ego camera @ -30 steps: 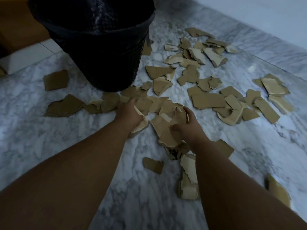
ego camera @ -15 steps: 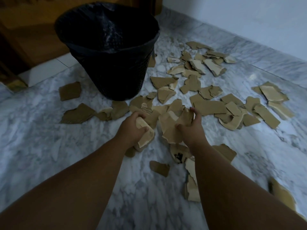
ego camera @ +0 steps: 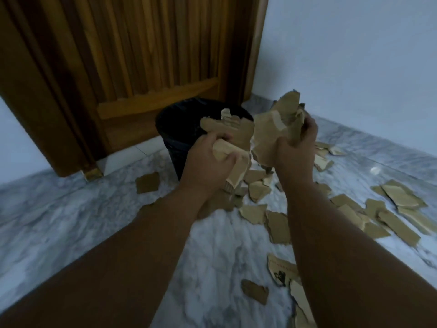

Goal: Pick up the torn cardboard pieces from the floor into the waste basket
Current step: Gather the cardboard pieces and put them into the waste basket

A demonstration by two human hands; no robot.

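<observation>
Carrying step: the left hand (ego camera: 208, 162) and right hand (ego camera: 296, 147) each clamp a bunch of cardboard (ego camera: 275, 129) in the air, before the basket (ego camera: 176, 125) at 12 o'clock. Next move: reach over it and release. Many pieces (ego camera: 399, 197) lie at 3 o'clock.

There is one waste basket (ego camera: 173, 140), one door (ego camera: 146, 55), two held cardboard bunches (ego camera: 279, 131), and well over a dozen torn cardboard pieces (ego camera: 398, 224) on the floor (ego camera: 71, 209).

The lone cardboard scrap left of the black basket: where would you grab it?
Likely the near edge of the cardboard scrap, coming from above: it lies flat on the marble floor, apart from other pieces, so only an edge offers a pinch.
</observation>
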